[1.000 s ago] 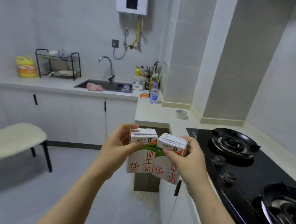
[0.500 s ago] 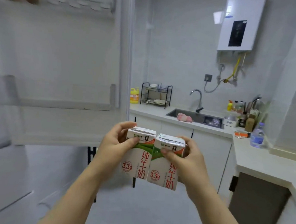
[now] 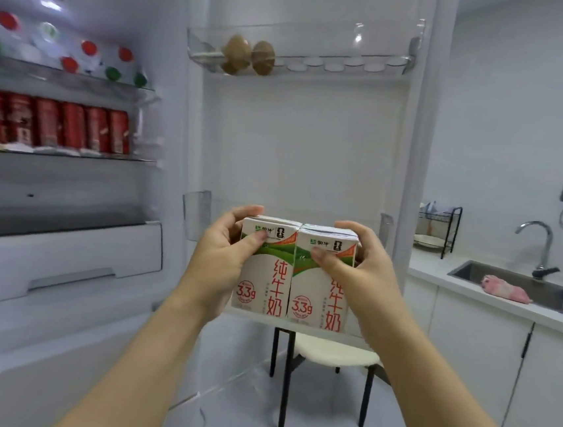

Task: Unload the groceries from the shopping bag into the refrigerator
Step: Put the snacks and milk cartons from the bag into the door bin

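With a milk carton clamped in each hand, I have the pair pressed side by side, upright, printed faces toward me. My left hand (image 3: 222, 262) wraps the left carton (image 3: 268, 281) from its left side, thumb on the near face just under the top, fingers curled over the far upper edge. My right hand (image 3: 356, 275) mirrors that on the right carton (image 3: 315, 295). Their long axes stand vertical, and the two touch along one seam.

Straight beyond them is the open door (image 3: 297, 146) of the refrigerator (image 3: 69, 189), its clear door bin (image 3: 198, 214) spanning left and right behind my knuckles. The carton bases sit about level with the bin's floor. I cannot tell whether they are inside its front wall or just short of it. Both hands are equally near, so I judge the coming move to be a straight set-down and release.

Higher on the door, an egg rack (image 3: 338, 68) holds two brown ovals. Far left, a shelf carries red cans (image 3: 51, 124) above a drawer (image 3: 63, 254). A stool (image 3: 328, 353) stands beyond the door.
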A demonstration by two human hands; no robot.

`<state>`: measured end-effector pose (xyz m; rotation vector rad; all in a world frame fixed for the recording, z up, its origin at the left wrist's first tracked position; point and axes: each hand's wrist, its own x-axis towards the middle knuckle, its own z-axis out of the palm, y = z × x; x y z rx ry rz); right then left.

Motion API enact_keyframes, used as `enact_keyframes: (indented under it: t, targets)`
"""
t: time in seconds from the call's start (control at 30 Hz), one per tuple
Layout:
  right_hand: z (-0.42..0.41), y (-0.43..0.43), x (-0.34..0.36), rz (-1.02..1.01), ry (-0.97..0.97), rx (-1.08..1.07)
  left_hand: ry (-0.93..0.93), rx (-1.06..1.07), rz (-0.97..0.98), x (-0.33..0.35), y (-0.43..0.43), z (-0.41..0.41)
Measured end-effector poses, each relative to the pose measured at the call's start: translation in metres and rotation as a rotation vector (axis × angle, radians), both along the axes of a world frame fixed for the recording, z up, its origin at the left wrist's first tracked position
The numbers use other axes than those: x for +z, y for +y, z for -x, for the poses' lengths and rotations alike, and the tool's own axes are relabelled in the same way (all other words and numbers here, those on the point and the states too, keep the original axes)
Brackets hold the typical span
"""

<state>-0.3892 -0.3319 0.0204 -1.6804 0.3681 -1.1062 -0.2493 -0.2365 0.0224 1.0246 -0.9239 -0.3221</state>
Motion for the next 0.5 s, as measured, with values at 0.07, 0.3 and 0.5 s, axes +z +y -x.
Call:
enact_keyframes:
  t: [0.07, 0.3, 0.5]
  targets:
    - [-0.021, -0.002, 0.016, 0.023, -0.022, 0.040, -0.003, 0.031, 0.032, 0.015, 0.002, -0.017]
    - [-0.088, -0.032, 0.086, 0.197, -0.113, 0.093, -0.053, 0.092, 0.157, 0.081, -0.022, -0.077]
    - [-0.143, -0.083, 0.117, 0.170, -0.118, 0.090, -0.089, 0.065, 0.154, 0.119, -0.070, -0.130]
